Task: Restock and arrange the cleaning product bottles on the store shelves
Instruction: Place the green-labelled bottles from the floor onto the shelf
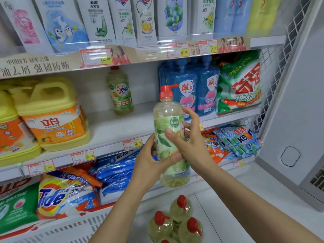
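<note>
Store shelving point(122, 127) in white tiers runs across the wall; price tags point(132, 142) are clipped along the front edges. Top tier: row of tall pale toiletry packs point(98, 20), standing side by side. Middle tier, left to right: yellow jugs point(50, 113) with orange labels, one pale-green OMO bottle point(120, 92) with a red cap standing alone towards the back, a bare stretch of shelf, blue bottles point(189, 92) packed together, then a green detergent bag point(240, 85) at the right end. Lower tier: Tide bag point(64, 195), blue-and-white bags point(115, 171), blue Keon packs point(240, 139) leaning together. Held bottle point(168, 113): clear, yellowish liquid, green leaf label, red pump cap; upright, in the air in front of the middle tier's edge, ahead of the bare stretch and partly overlapping the blue bottles in view; not touching the shelf. Left hand point(150, 160) grips the lower part of the label from the left, thumb laid across the front. Right hand point(189, 142) grips from the right, a little higher, thumb across the label, fingers curled round the back. Below the arms, a cluster of spare bottles point(177, 220), same pale liquid and red caps, stands close together on a white surface; at least three are visible.
</note>
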A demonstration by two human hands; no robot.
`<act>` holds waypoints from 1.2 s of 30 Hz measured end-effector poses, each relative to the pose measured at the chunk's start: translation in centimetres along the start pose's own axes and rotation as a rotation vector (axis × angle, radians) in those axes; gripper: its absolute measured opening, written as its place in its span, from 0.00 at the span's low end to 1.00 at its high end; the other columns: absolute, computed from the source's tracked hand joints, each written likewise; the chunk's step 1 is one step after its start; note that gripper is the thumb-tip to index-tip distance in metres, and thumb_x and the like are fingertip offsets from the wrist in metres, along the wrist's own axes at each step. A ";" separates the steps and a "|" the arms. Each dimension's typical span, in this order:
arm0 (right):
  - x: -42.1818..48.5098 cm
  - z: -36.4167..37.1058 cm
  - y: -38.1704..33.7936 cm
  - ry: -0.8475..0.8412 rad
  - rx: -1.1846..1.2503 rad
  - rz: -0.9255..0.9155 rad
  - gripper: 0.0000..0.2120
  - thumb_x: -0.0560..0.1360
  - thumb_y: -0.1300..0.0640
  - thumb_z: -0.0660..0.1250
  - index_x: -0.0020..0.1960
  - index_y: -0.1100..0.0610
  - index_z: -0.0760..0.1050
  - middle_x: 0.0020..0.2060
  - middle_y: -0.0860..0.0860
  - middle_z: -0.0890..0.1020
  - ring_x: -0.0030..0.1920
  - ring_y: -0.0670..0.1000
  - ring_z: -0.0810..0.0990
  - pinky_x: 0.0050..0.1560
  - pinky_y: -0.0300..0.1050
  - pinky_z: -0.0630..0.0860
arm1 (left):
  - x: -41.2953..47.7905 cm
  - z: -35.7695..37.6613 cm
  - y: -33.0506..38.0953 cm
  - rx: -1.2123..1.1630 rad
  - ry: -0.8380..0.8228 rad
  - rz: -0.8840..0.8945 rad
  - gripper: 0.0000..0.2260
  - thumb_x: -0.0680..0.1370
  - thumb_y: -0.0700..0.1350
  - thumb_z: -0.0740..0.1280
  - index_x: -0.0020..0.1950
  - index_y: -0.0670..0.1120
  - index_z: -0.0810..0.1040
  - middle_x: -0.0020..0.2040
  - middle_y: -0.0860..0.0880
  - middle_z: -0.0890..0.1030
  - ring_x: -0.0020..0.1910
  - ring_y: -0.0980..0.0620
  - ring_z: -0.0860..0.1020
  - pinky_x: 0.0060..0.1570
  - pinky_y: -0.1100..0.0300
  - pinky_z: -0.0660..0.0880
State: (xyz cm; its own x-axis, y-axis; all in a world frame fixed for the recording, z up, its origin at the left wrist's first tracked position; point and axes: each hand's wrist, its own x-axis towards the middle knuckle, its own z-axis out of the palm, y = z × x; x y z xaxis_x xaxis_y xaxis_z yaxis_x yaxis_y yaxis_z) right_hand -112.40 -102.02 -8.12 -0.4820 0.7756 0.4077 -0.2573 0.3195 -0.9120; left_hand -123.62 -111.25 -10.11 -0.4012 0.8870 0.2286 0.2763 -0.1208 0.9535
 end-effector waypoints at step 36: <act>5.4 -4.1 -3.8 -0.473 -0.662 0.276 0.12 0.76 0.48 0.70 0.50 0.57 0.81 0.45 0.54 0.83 0.40 0.46 0.78 0.40 0.41 0.77 | 1.2 1.1 -5.4 0.092 -0.028 -0.056 0.30 0.61 0.60 0.78 0.59 0.68 0.71 0.53 0.65 0.81 0.55 0.62 0.79 0.57 0.47 0.78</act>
State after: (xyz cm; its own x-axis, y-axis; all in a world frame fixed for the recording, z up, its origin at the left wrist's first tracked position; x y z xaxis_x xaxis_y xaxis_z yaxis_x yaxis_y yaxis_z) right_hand -110.61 -96.77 -2.66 -0.7919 0.6105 0.0088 0.3915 0.5188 -0.7600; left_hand -124.64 -109.09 -15.21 -0.3940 0.9034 0.1689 0.3333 -0.0308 0.9423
